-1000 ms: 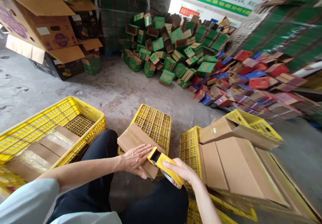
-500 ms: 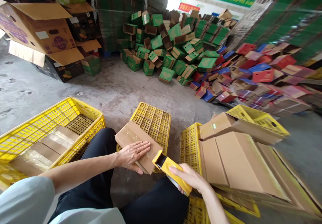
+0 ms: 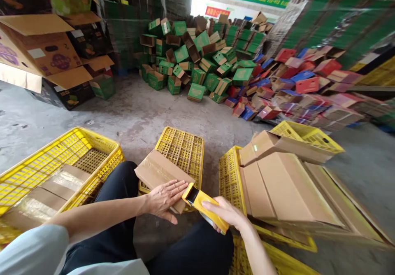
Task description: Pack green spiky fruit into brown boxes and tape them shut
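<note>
A folded brown cardboard box [image 3: 157, 171] lies on an upturned yellow crate [image 3: 183, 149] in front of my knees. My left hand [image 3: 163, 200] rests flat on the near end of the box, fingers stretched out. My right hand [image 3: 228, 215] grips a yellow tape dispenser [image 3: 204, 203], whose front end sits at the box's near right corner, close to my left fingertips. Clear tape shows along the top of the box.
A yellow crate [image 3: 66, 153] at my left holds taped brown boxes. At my right a stack of flat brown cardboard [image 3: 285, 188] lies across yellow crates [image 3: 228, 174]. Piles of small green boxes [image 3: 197, 61] and red and blue boxes [image 3: 296, 87] cover the floor behind.
The dispenser has shifted slightly left along the box's near corner. The head camera has turned a little right, so the scene has slid left.
</note>
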